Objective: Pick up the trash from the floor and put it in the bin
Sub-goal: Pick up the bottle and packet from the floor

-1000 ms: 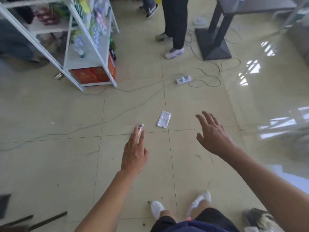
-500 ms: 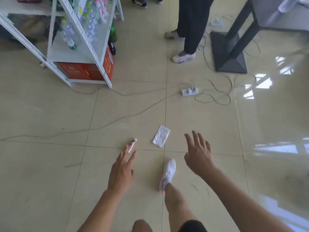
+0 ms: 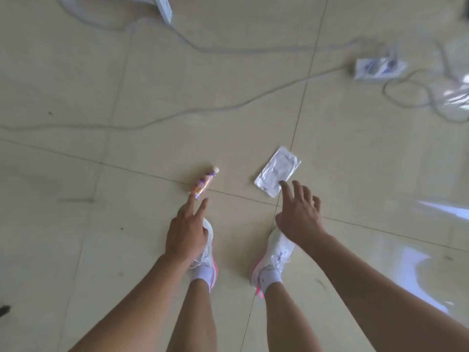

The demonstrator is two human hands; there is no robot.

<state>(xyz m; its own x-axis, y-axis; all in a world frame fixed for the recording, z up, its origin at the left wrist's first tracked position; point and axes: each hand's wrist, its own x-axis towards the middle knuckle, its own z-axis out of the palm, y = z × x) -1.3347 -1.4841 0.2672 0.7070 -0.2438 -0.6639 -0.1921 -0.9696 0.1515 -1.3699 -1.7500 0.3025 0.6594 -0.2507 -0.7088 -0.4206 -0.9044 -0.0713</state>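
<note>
Two pieces of trash lie on the beige tiled floor just ahead of my feet. A small purple and orange tube-like wrapper (image 3: 205,182) lies to the left. A flat silvery white packet (image 3: 277,171) lies to the right. My left hand (image 3: 187,231) reaches down with fingers spread, its fingertips just short of the wrapper's near end. My right hand (image 3: 299,214) is spread open, its index fingertip at the packet's near edge. Neither hand holds anything. No bin is in view.
Grey cables (image 3: 228,105) snake across the floor beyond the trash. A white power strip (image 3: 378,68) lies at the upper right. The foot of a white shelf (image 3: 163,7) shows at the top. My white shoes (image 3: 272,260) stand just behind my hands.
I have stepped forward and bent down, so the view now looks straight at the floor. Both hands have come down close to the wrapper and the packet.
</note>
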